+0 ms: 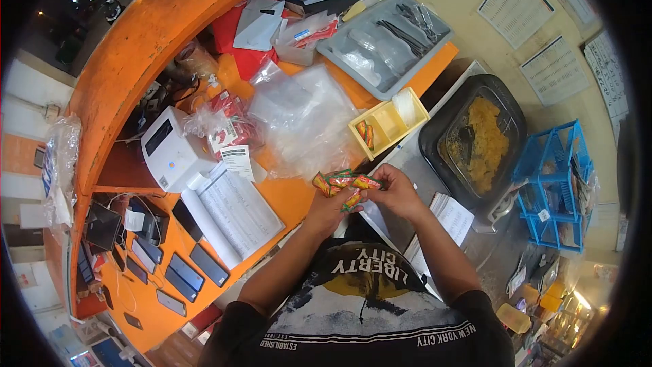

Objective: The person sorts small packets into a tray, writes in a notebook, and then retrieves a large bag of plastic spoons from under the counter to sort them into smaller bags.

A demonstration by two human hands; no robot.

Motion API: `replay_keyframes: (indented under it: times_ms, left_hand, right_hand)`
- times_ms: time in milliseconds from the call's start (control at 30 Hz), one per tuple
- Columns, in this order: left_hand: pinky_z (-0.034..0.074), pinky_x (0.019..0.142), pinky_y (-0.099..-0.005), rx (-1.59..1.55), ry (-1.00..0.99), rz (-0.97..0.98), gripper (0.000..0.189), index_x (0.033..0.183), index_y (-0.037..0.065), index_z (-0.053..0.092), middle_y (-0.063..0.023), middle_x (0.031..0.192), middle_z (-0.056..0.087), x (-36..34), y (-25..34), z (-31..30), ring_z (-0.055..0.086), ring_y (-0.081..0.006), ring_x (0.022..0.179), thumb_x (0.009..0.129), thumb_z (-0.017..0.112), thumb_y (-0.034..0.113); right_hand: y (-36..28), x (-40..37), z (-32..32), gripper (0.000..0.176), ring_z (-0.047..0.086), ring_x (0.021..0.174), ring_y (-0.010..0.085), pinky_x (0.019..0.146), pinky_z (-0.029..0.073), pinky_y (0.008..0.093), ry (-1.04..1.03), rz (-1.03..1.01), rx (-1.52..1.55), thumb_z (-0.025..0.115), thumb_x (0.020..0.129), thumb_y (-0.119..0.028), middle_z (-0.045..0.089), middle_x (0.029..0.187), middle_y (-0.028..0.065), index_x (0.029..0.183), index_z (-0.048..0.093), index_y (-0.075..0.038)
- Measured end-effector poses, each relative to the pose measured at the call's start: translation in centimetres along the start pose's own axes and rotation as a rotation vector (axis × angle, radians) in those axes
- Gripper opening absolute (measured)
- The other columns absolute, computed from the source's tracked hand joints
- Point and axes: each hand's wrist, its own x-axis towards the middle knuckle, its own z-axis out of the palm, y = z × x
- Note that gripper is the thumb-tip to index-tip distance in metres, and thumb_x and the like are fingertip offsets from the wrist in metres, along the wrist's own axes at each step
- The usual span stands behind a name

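Several sachets [338, 181] are gripped by both hands, cupped in the curled fingers of the left hand [326, 210] and pinched at one side by the right hand [397, 193]. Similar packets [366, 134] are contained in an end compartment of the yellow box [386, 122], noted near the hands, beside the plastic bags [302, 112].

The sachets [367, 182] look glossy, while the cutlery tray [375, 86] is smooth plastic. The notebook pages [239, 212] are matt paper, the T-shirt [380, 353] matt cloth.
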Motion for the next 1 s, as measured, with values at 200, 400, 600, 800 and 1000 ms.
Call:
replay_keyframes:
  times_ms: [200, 400, 600, 800, 1000]
  left_hand:
    - [0.061, 0.082, -0.0448, -0.177, 0.125, 0.064, 0.034, 0.13, 0.007, 0.051, -0.0109, 0.119, 0.065, 0.6, -0.3, -1.4, 0.07, -0.0256, 0.099, 0.101, 0.061, 0.021]
    - [0.06, 0.085, -0.0459, -0.074, 0.094, 0.044, 0.037, 0.132, 0.005, 0.05, -0.0147, 0.118, 0.065, 1.0, 0.4, -3.7, 0.07, -0.0296, 0.1, 0.1, 0.062, 0.022]
    - [0.055, 0.086, -0.0446, -0.058, 0.01, -0.028, 0.04, 0.128, 0.008, 0.054, -0.012, 0.117, 0.062, -0.3, 1.6, -0.7, 0.065, -0.0299, 0.108, 0.096, 0.064, 0.031]
    - [0.056, 0.083, -0.045, -0.169, -0.059, -0.104, 0.041, 0.128, 0.009, 0.057, -0.0111, 0.117, 0.062, -0.5, 2.1, -0.3, 0.065, -0.0317, 0.105, 0.094, 0.066, 0.03]
    - [0.06, 0.078, -0.0425, -0.081, -0.21, -0.15, 0.039, 0.134, 0.008, 0.049, -0.0126, 0.116, 0.065, 0.7, 2.2, -0.4, 0.07, -0.0288, 0.096, 0.102, 0.057, 0.028]
  right_hand:
    - [-0.8, 0.6, -1.0, 0.03, 0.058, 0.076, 0.0074, 0.071, 0.05, 0.0246, 0.13, -0.023, 0.005, 0.078, 0.079, 0.005, 0.061, 0.086, -0.0013, 0.09, 0.053, -0.007]
    - [-0.7, 5.5, -3.9, 0.026, 0.061, 0.082, 0.0099, 0.072, 0.052, 0.0273, 0.503, -0.275, 0.094, 0.073, 0.08, 0.007, 0.062, 0.089, 0.0016, 0.089, 0.053, -0.007]
    - [0.8, 6.2, -2.1, 0.035, 0.065, 0.097, 0.0306, 0.087, 0.052, 0.0382, 0.555, -0.225, -0.67, 0.068, 0.088, -0.009, 0.066, 0.109, 0.0201, 0.12, 0.06, 0.003]
    - [-1.3, 2.0, 0.3, 0.034, 0.064, 0.094, 0.017, 0.078, 0.052, 0.0317, 0.189, -0.087, -0.056, 0.073, 0.091, -0.015, 0.065, 0.107, 0.0103, 0.118, 0.062, 0.003]
    - [-2.6, 1.4, 0.9, 0.021, 0.061, 0.079, 0.007, 0.07, 0.051, 0.0241, -0.097, 0.0, -0.054, 0.076, 0.089, -0.01, 0.067, 0.089, 0.0018, 0.105, 0.067, 0.0]
